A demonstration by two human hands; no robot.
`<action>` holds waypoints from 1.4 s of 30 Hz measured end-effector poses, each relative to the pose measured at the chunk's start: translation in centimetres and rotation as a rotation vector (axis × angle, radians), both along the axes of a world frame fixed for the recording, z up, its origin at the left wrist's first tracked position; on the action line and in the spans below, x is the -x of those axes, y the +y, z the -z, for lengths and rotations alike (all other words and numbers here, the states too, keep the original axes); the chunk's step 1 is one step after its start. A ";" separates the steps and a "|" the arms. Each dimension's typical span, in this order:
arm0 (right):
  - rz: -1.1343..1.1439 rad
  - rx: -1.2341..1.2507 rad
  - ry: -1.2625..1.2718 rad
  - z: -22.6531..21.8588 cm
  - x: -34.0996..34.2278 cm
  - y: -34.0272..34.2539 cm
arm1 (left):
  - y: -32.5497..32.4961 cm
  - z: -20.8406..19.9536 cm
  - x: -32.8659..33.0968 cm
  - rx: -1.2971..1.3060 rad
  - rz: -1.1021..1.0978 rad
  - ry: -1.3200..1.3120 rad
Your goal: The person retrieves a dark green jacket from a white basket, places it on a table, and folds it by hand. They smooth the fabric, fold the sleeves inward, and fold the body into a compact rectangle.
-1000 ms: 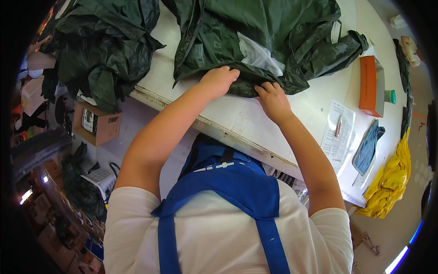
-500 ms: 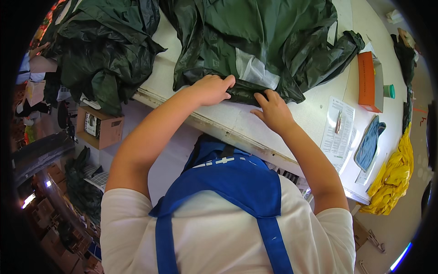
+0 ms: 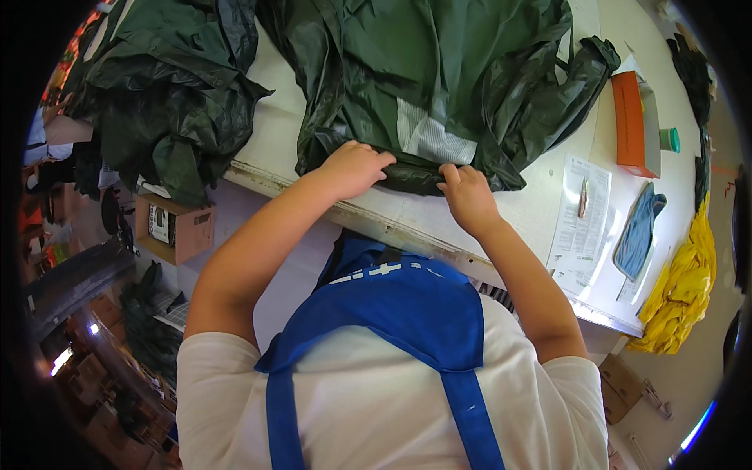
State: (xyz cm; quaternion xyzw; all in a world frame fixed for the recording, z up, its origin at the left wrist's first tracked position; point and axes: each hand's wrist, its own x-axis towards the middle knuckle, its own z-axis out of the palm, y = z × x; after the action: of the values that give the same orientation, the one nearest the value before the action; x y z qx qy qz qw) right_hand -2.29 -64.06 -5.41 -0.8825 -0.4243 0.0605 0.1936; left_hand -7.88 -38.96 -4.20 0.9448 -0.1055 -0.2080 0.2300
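Observation:
A dark green, shiny waterproof jacket [image 3: 454, 63] is spread over the white table [image 3: 407, 215], its near edge folded into a dark band by the table's front. My left hand [image 3: 356, 168] is closed on the left part of that band, fingers curled over the fabric. On the right part, my right hand [image 3: 468, 196] pinches the same band between thumb and fingers. A pale striped patch [image 3: 427, 135] shows on the jacket just beyond my hands. The fingertips tucked into the fabric are partly hidden.
Another heap of dark green garments [image 3: 168, 86] hangs over the table's left edge, above a cardboard box [image 3: 192, 231]. To the right lie an orange box [image 3: 630, 117], a green-lidded container [image 3: 669, 140], printed sheets [image 3: 576, 235], a blue cloth piece [image 3: 638, 231] and yellow fabric [image 3: 681, 282].
My hands have moved slightly nearer to me and a little apart, drawing the folded edge down. The right fingers, spread before, now close on the band.

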 end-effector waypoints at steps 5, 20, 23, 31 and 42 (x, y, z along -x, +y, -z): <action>0.029 -0.043 -0.061 1.9 1.5 -0.4 | -2.1 -0.6 -0.3 -0.271 0.131 -0.142; 0.180 -0.131 0.330 0.4 1.8 -7.1 | -14.7 1.9 2.2 -0.068 -0.191 -0.299; 0.234 -0.241 0.566 0.6 1.2 -7.5 | -15.6 2.7 2.5 -0.048 -0.218 -0.323; 0.418 -0.467 1.033 0.0 2.2 -7.5 | -15.6 1.4 3.3 0.227 -0.367 -0.151; 0.095 -0.244 -0.003 -2.9 4.6 -6.7 | -15.2 -0.7 4.5 0.200 -0.383 -0.349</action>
State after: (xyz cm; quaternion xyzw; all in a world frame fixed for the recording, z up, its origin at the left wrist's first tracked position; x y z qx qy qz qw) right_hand -6.84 -70.79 -2.47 -0.8715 -0.3867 -0.0021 0.3016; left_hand -12.37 -54.17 -3.47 0.9416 0.0172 0.0166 0.3358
